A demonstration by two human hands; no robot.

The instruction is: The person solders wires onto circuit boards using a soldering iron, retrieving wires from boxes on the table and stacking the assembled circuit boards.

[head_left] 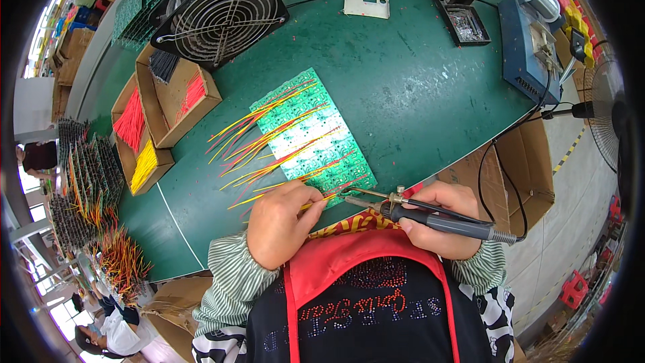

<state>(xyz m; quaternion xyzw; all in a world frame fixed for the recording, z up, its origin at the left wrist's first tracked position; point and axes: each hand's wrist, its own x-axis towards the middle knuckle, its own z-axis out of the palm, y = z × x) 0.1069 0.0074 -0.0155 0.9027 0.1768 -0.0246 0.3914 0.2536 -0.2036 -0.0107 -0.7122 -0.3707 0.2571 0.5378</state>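
A green circuit board panel (344, 140) lies on the table in front of me, with rows of red and yellow wires (259, 123) running off its left side. My left hand (281, 218) is closed at the panel's near edge, its thumb and forefinger pinching a wire; the fingertips partly hide it. In my right hand (443, 220) is a soldering iron (440, 222) with a dark grey handle and a thin metal guide tube along it. Its tip points left, close to the left fingertips at the panel's near corner. Whether the tip touches the board I cannot tell.
Cardboard boxes (213, 99) of cut red, yellow and dark wires stand left, by a black fan (225, 17). A blue soldering station (527, 50) and a black tray (468, 25) sit at the far right. The iron's cable (500, 161) hangs off the right edge above an open carton (527, 175).
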